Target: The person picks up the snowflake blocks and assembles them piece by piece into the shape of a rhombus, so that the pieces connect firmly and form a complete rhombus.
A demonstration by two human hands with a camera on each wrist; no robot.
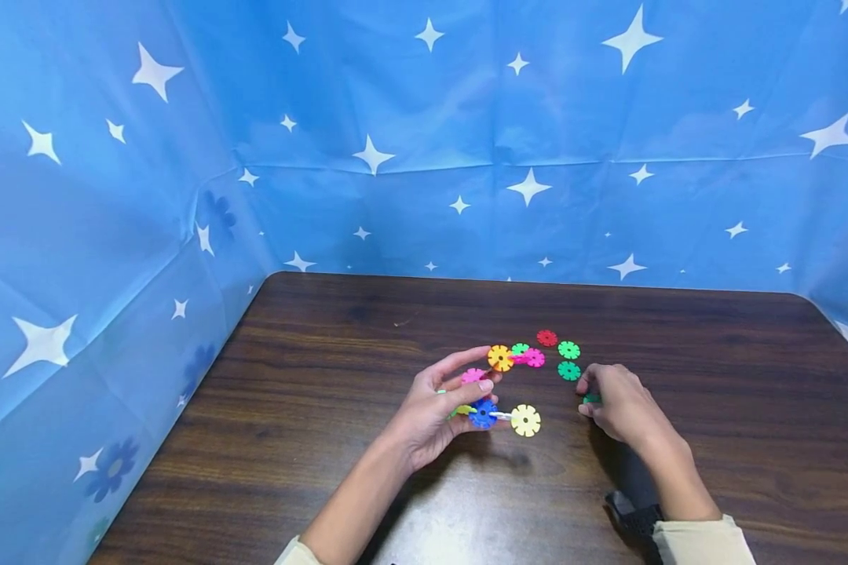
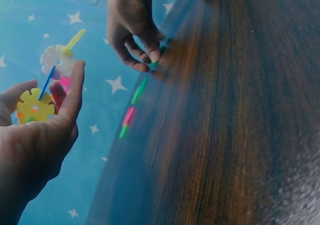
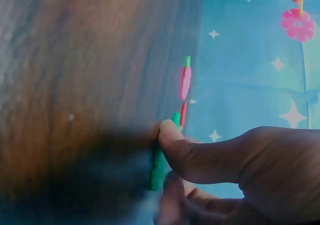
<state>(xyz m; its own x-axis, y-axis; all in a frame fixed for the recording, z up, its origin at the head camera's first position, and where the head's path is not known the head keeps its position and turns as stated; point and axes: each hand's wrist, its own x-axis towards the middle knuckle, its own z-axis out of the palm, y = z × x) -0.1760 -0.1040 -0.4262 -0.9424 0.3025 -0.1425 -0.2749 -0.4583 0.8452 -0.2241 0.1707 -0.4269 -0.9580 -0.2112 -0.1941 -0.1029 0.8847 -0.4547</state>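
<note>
My left hand (image 1: 441,408) holds a chain of interlocked notched plastic discs above the table, thumb on the near side. A blue disc (image 1: 484,414) and a pale yellow disc (image 1: 526,421) show at its lower end. An orange disc (image 1: 500,358) is by the left index fingertip; fingers partly hide the middle of the chain. To the right, my right hand (image 1: 625,404) pinches a green disc (image 1: 592,399) low at the tabletop between thumb and fingers. That green disc (image 3: 158,170) appears nearly edge-on under the thumb in the right wrist view.
Beyond the hands lie a red disc (image 1: 547,338), a light green disc (image 1: 568,350), a darker green disc (image 1: 568,371) and a pink disc (image 1: 535,358). The dark wooden table (image 1: 353,337) meets a blue starry curtain (image 1: 424,212) behind and at the sides. A black strap (image 1: 636,518) is at the right wrist.
</note>
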